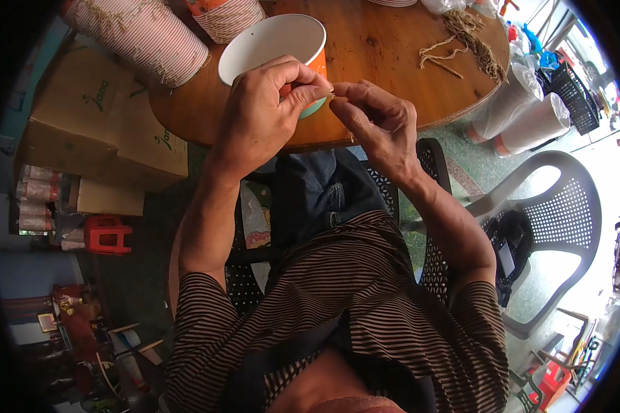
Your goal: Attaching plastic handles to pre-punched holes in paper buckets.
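Fingertips (pixel 318 91) of the left hand (pixel 258 117) and right hand (pixel 382 124) are closed in facing pinches, whether on anything too small to tell, just by the round white-lined orange-and-green tub (pixel 269 49) near the brown wooden table's (pixel 386 51) near edge

Looks down past a striped shirt (pixel 324 275) and blue jeans (pixel 310 186) at a wooden table (pixel 386 51). Pinches what looks like a thin pale strand (pixel 333 93) in the left hand (pixel 262 113) above the table's near edge, with the right hand (pixel 381 124) curled just beside it. Partly hides, behind the left hand, a paper tub (pixel 270 47), white inside, orange and green outside. Takes in, at upper left, stacks of tubs (pixel 141 41) draped with string (pixel 106 14), and, at upper right, a bundle of string (pixel 467 31). Includes cardboard boxes (pixel 69 124) and a red stool (pixel 108 235) to the left, a grey plastic chair (pixel 561 213) to the right.
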The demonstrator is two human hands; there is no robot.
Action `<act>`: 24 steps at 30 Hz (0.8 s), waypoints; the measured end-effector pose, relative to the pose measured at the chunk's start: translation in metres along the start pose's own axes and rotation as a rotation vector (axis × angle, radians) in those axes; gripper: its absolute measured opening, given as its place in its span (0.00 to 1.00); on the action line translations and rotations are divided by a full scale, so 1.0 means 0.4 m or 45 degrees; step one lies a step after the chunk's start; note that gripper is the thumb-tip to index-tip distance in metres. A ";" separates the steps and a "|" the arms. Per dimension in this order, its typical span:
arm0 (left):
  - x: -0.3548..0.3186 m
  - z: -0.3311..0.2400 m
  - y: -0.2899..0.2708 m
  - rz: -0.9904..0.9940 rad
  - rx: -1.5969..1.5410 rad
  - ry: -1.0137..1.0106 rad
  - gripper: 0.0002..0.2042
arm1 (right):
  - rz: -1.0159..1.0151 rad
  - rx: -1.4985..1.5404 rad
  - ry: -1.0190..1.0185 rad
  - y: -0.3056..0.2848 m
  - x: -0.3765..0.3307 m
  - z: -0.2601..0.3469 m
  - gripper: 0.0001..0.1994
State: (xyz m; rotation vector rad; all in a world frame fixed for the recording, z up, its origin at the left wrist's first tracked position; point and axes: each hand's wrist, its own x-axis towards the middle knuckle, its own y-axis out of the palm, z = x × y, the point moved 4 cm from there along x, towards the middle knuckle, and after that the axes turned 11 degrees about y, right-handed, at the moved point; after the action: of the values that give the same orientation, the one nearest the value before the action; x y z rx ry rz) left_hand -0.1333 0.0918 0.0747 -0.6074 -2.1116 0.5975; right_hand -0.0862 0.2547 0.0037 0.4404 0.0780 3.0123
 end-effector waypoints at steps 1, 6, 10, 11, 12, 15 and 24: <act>0.000 -0.001 0.002 0.001 -0.001 -0.001 0.07 | 0.022 -0.018 0.036 -0.002 0.000 0.000 0.10; 0.000 -0.004 0.009 -0.030 0.089 0.046 0.06 | 0.013 0.043 0.063 0.000 0.000 0.000 0.11; -0.002 -0.012 0.013 -0.048 0.145 0.119 0.05 | 0.001 0.091 0.244 -0.004 0.001 -0.012 0.11; -0.002 -0.012 0.014 -0.048 0.145 0.121 0.04 | 0.013 0.116 0.272 -0.004 0.002 -0.015 0.11; -0.002 -0.013 0.015 -0.046 0.144 0.125 0.04 | 0.010 0.117 0.272 -0.005 0.003 -0.018 0.11; 0.000 -0.016 0.017 -0.046 0.145 0.135 0.03 | 0.003 0.130 0.241 -0.002 0.005 -0.024 0.11; -0.004 -0.008 -0.001 -0.049 0.004 -0.005 0.06 | -0.039 0.156 0.291 -0.017 0.014 -0.045 0.11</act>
State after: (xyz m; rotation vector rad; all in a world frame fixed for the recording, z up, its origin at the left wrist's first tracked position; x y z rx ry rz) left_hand -0.1298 0.0913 0.0757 -0.5631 -2.1207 0.5807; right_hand -0.0960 0.2612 -0.0123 0.1011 0.2846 3.0244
